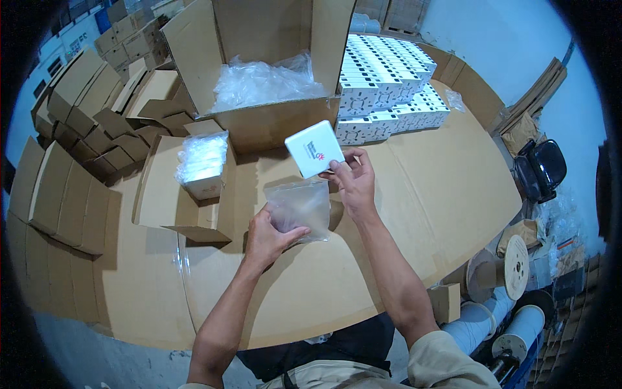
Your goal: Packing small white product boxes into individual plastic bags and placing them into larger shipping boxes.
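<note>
My right hand (353, 181) pinches a small square white box (312, 148) by its lower right corner, tilted above the table. Just below it, my left hand (269, 236) grips a clear plastic bag (301, 211) with the thumb across its front. The bag looks flat, its upper edge facing the white box; the two appear close, and I cannot tell whether they touch. Left of my left hand stands an open cardboard carton (217, 223) with several plastic-wrapped boxes (204, 162) inside it.
A large open carton (278, 120) full of clear plastic bags (265, 81) stands at the back. Beside it, white boxes (389, 84) are stacked in rows. Folded brown cartons (71, 201) line the left. Cable spools (515, 266) and a black chair (541, 165) stand beyond the cardboard-covered table (447, 207).
</note>
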